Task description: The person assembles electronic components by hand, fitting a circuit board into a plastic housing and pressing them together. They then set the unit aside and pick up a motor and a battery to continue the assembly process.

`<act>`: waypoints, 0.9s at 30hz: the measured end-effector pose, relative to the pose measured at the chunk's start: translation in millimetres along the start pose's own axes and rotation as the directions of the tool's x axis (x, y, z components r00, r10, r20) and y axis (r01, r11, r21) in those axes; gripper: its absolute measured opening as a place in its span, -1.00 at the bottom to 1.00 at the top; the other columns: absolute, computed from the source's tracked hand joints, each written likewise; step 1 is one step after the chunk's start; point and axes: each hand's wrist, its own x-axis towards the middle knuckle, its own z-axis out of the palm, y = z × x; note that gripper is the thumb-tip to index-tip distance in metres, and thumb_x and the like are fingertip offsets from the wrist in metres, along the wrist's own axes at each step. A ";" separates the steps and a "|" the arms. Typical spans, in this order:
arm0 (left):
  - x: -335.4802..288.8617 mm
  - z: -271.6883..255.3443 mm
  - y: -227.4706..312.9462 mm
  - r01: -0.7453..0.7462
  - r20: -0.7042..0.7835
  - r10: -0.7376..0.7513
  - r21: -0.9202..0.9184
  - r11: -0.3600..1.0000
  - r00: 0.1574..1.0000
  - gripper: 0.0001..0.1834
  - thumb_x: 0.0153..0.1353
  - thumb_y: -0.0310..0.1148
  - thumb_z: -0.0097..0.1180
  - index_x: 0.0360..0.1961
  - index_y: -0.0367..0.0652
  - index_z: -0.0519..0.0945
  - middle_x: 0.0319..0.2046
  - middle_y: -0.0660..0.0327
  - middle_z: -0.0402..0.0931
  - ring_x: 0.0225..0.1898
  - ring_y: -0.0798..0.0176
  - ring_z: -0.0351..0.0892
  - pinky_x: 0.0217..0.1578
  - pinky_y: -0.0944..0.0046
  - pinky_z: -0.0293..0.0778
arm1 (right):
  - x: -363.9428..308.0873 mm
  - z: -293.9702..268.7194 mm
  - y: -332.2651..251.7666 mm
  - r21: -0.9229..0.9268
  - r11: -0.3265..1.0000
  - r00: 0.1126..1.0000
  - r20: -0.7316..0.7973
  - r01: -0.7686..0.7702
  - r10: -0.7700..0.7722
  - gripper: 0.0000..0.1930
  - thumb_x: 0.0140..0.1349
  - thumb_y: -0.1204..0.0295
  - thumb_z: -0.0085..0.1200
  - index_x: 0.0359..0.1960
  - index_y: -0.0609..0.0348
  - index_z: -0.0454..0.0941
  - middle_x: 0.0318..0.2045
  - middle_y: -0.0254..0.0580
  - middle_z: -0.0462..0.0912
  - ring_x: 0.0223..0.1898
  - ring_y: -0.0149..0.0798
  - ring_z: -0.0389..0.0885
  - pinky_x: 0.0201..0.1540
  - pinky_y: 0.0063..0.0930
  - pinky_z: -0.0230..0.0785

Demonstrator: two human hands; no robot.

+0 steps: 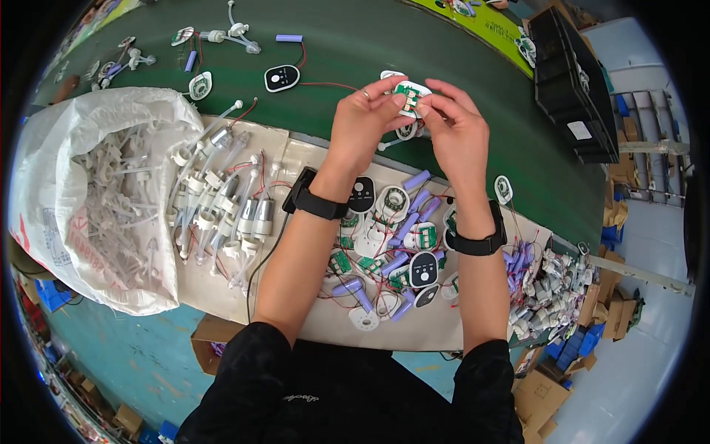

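Above the green belt, my left hand (pixel 361 122) and my right hand (pixel 457 129) pinch a small green circuit board (pixel 409 98) in a white plastic shell between thumbs and fingers. Just below my fingertips lies another round white part (pixel 407 131), partly covered by my hands. Left of my hands, a black-and-white control panel (pixel 282 78) rests on the belt, and a red wire runs from it toward my left hand. Between my forearms lies a pile of white shells, circuit boards and purple battery cells (pixel 416 180) with red wires.
On the left stands a white woven sack (pixel 52 185) full of clear plastic tube parts. Beside it are several small motors (pixel 255 218) with white fittings. More wired assemblies (pixel 547 292) heap up at the right. A black crate (pixel 573 96) stands at the far right of the green belt (pixel 518 144).
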 end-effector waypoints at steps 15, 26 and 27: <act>-2.1 4.2 4.2 -0.171 -0.042 0.176 0.100 0.980 0.983 -0.65 0.37 -0.54 0.14 0.16 -0.34 0.58 -0.10 0.14 0.69 -0.14 0.39 0.68 -0.14 0.39 0.69 | 5.5 14.0 -4.5 -0.065 0.997 0.998 -0.050 0.046 -0.049 -0.85 0.24 0.52 0.24 -0.21 0.34 0.73 0.03 -0.20 0.72 -0.34 -0.48 0.66 -0.26 -0.58 0.53; 0.1 1.5 5.1 -0.192 -0.030 0.200 0.177 0.965 0.979 -0.65 0.34 -0.55 0.17 0.14 -0.34 0.60 -0.10 0.14 0.68 -0.15 0.38 0.68 -0.11 0.37 0.71 | 4.6 17.5 -9.7 -0.075 0.997 0.998 -0.057 0.027 -0.031 -0.85 0.23 0.51 0.22 -0.22 0.30 0.73 0.02 -0.31 0.74 -0.41 -0.51 0.59 -0.31 -0.60 0.46; 0.1 2.0 5.1 -0.182 -0.027 0.189 0.161 0.970 0.982 -0.65 0.34 -0.55 0.17 0.14 -0.34 0.60 -0.12 0.14 0.68 -0.15 0.38 0.68 -0.11 0.37 0.71 | 3.7 17.8 -11.5 -0.109 0.993 0.995 -0.077 0.048 -0.056 -0.86 0.23 0.51 0.22 -0.23 0.30 0.73 0.02 -0.32 0.74 -0.43 -0.51 0.58 -0.32 -0.60 0.45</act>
